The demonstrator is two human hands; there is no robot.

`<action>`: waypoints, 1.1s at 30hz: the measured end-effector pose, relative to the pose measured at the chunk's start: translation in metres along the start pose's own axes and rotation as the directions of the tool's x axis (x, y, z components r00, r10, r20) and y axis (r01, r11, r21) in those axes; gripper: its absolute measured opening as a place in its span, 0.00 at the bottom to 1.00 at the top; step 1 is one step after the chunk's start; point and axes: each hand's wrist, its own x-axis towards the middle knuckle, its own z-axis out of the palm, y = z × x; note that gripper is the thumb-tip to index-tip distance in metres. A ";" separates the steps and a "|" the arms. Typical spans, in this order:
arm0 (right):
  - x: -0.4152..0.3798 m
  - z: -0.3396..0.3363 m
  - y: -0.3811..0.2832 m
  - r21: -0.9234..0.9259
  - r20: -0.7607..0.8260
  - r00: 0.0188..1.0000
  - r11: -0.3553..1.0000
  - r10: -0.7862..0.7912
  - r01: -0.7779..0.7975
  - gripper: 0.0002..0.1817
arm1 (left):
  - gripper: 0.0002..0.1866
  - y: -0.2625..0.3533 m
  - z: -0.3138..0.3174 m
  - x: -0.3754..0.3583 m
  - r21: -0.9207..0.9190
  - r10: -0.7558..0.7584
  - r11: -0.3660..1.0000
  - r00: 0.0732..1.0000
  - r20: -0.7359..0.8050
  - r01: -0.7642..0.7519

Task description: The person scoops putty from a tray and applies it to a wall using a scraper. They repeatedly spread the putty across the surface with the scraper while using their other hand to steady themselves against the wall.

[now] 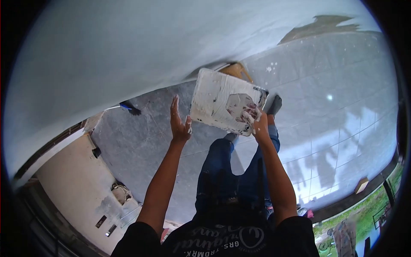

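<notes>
A white-smeared rectangular board is held out over the floor, above the person's legs. On its right part lies a greyish patch with a reddish-brown and white smear. My right hand grips the board's lower right edge, its fingers and thumb spotted with white paste. To the left of the board, my left hand is raised with fingers stretched and thumb apart, holding nothing. White paste coats its fingertips and thumb. Only a narrow gap separates the left thumb from the board's left edge.
A pale wall curves across the top and left. Behind the board stands a yellowish-brown object on the grey tiled floor. A brush with dark bristles lies at left. A small block sits near the right floor edge.
</notes>
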 end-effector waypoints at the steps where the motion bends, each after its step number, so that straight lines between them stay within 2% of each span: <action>1: 0.003 0.013 0.005 -0.035 -0.044 0.998 0.999 0.034 -0.036 0.17 | 0.38 -0.016 0.006 -0.008 -0.009 -0.042 0.999 0.998 0.044 0.042; 4: 0.033 0.041 0.057 -0.124 -0.086 0.996 0.992 -0.026 0.015 0.17 | 0.37 -0.053 0.029 -0.019 -0.032 -0.120 0.992 0.986 0.113 0.125; 6: 0.050 0.057 0.087 -0.056 -0.091 0.996 0.998 0.000 -0.006 0.16 | 0.37 -0.070 0.044 -0.021 -0.045 -0.163 0.984 0.977 0.138 0.171; 10: 0.083 0.087 0.123 -0.116 -0.080 0.996 0.993 -0.041 0.032 0.17 | 0.37 -0.093 0.063 -0.020 -0.088 -0.282 0.951 0.947 0.154 0.297; 12: 0.095 0.101 0.142 -0.129 -0.086 0.995 0.991 -0.052 0.041 0.17 | 0.39 -0.102 0.069 -0.023 -0.192 -0.364 0.904 0.923 0.128 0.383; 14: 0.100 0.113 0.143 -0.226 -0.085 0.995 0.973 -0.055 0.035 0.18 | 0.40 -0.111 0.070 -0.026 -0.218 -0.372 0.892 0.917 0.145 0.396; 17: 0.099 0.128 0.138 -0.221 -0.109 0.994 0.975 0.008 -0.032 0.19 | 0.41 -0.111 0.071 -0.031 -0.273 -0.407 0.852 0.893 0.191 0.447; 19: 0.100 0.136 0.142 -0.201 -0.104 0.995 0.980 -0.008 -0.013 0.20 | 0.42 -0.114 0.076 -0.035 -0.293 -0.431 0.825 0.874 0.224 0.483; 21: 0.096 0.142 0.149 -0.181 -0.100 0.995 0.983 -0.019 0.000 0.20 | 0.37 -0.122 0.083 -0.043 -0.541 -0.503 0.630 0.824 0.263 0.557; 22: 0.093 0.145 0.150 -0.165 -0.106 0.994 0.986 -0.016 -0.001 0.21 | 0.37 -0.124 0.083 -0.045 -0.538 -0.505 0.629 0.821 0.267 0.562; 24: 0.090 0.150 0.153 -0.148 -0.113 0.993 0.989 -0.014 -0.003 0.21 | 0.36 -0.128 0.084 -0.047 -0.490 -0.439 0.717 0.867 0.235 0.496; 26: 0.088 0.156 0.154 -0.058 -0.138 0.990 0.998 0.016 -0.024 0.22 | 0.36 -0.127 0.083 -0.045 -0.484 -0.446 0.715 0.862 0.240 0.505; 31: 0.087 0.167 0.159 -0.100 -0.187 0.982 0.995 -0.012 -0.007 0.22 | 0.35 -0.124 0.084 -0.045 -0.469 -0.470 0.705 0.846 0.252 0.531; 33: 0.085 0.169 0.156 -0.107 -0.184 0.982 0.994 -0.030 0.011 0.22 | 0.36 -0.128 0.086 -0.046 -0.533 -0.473 0.673 0.852 0.223 0.513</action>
